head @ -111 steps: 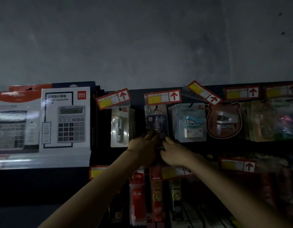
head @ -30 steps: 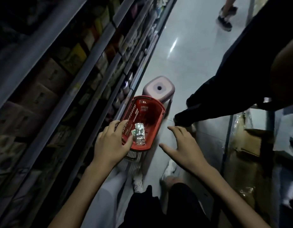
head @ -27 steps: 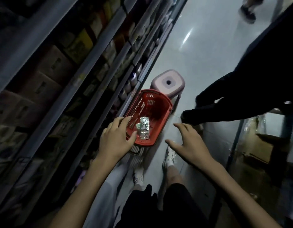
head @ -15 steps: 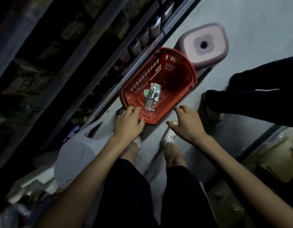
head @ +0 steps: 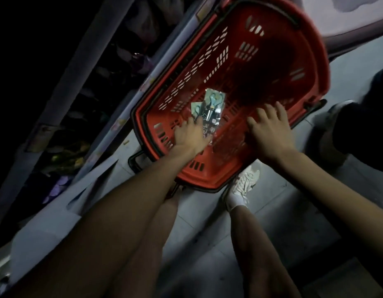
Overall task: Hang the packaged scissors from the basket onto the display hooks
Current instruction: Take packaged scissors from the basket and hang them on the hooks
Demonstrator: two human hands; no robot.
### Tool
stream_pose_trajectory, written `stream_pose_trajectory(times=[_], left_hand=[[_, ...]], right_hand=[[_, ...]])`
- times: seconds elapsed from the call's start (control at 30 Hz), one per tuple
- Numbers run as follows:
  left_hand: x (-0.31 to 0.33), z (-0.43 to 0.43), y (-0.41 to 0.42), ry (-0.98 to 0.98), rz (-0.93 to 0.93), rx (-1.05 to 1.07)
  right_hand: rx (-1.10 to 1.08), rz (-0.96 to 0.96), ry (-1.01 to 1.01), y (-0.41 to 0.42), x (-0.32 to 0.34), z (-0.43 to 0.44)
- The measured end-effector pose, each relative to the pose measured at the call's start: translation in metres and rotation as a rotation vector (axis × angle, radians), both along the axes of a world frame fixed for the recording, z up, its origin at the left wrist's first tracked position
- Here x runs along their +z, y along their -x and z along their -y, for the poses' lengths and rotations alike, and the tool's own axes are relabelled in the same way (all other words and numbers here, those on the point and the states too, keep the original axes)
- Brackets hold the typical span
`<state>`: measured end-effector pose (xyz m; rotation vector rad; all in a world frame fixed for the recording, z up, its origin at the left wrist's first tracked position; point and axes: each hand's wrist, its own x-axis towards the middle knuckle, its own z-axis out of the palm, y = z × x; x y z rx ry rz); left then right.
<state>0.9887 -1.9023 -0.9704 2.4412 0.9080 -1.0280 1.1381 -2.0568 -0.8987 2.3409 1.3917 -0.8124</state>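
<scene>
A red plastic basket (head: 311, 61) stands on the floor below me. On its bottom lie a few packaged scissors (head: 212, 104), small shiny packs with teal handles. My left hand (head: 189, 134) is inside the basket, its fingers stretched onto the near edge of the packs. Beside it, my right hand (head: 270, 127) hovers over the basket's right half with fingers spread, holding nothing. The display hooks are out of view.
Dark store shelving (head: 83, 93) runs along the left of the basket. A pale plastic stool (head: 347, 16) sits just behind it. My legs and white shoe (head: 243, 186) are below the basket; another person's dark leg (head: 362, 130) is at the right.
I turned from the display hooks down to the floor and bent low. Both hands dropped from above the basket's near rim into it; my left hand now touches the packs.
</scene>
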Motion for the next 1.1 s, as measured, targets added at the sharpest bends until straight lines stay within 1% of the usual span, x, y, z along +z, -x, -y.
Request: stream_pose_trajectory(times=[0.07, 0.13, 0.27, 0.37, 0.43, 0.5, 0.57, 0.63, 0.73, 0.83, 0.9, 1.07, 1.1], left_hand=[[-0.046, -0.001, -0.011, -0.022, -0.016, -0.014], [-0.087, 0.002, -0.020, -0.057, -0.034, -0.021], [-0.149, 0.013, -0.035, -0.179, -0.031, -0.025], [-0.177, 0.022, -0.042, -0.226, -0.030, 0.033], [-0.184, 0.025, -0.046, -0.243, -0.015, 0.096], [-0.187, 0.023, -0.049, -0.211, 0.032, 0.202], [-0.186, 0.017, -0.052, -0.151, 0.082, 0.346], [-0.182, 0.010, -0.051, -0.106, 0.116, 0.447], [-0.166, 0.001, -0.045, -0.036, 0.141, 0.484], [-0.138, -0.011, -0.039, 0.092, 0.157, 0.532], [-0.113, -0.019, -0.032, 0.093, 0.204, 0.517], [-0.033, -0.033, -0.010, -0.037, 0.310, 0.315], [-0.020, -0.035, -0.005, -0.052, 0.332, 0.311]], right_hand=[[-0.004, 0.004, 0.010, -0.001, -0.025, -0.003], [-0.036, -0.007, -0.028, -0.001, -0.042, -0.002], [-0.058, 0.021, -0.120, 0.000, -0.055, 0.002], [-0.020, 0.044, -0.095, 0.000, -0.059, 0.004], [-0.003, 0.057, -0.058, 0.000, -0.060, 0.003], [0.010, 0.063, -0.029, -0.001, -0.060, 0.002], [0.020, 0.063, -0.014, -0.001, -0.059, 0.001], [0.023, 0.060, 0.002, 0.000, -0.058, 0.000], [0.025, 0.063, 0.035, -0.001, -0.057, -0.003], [0.037, 0.047, 0.078, 0.000, -0.056, -0.009], [0.042, 0.025, 0.109, 0.000, -0.059, -0.016], [0.054, -0.107, 0.231, -0.003, -0.086, -0.041], [0.061, -0.134, 0.255, -0.004, -0.095, -0.047]])
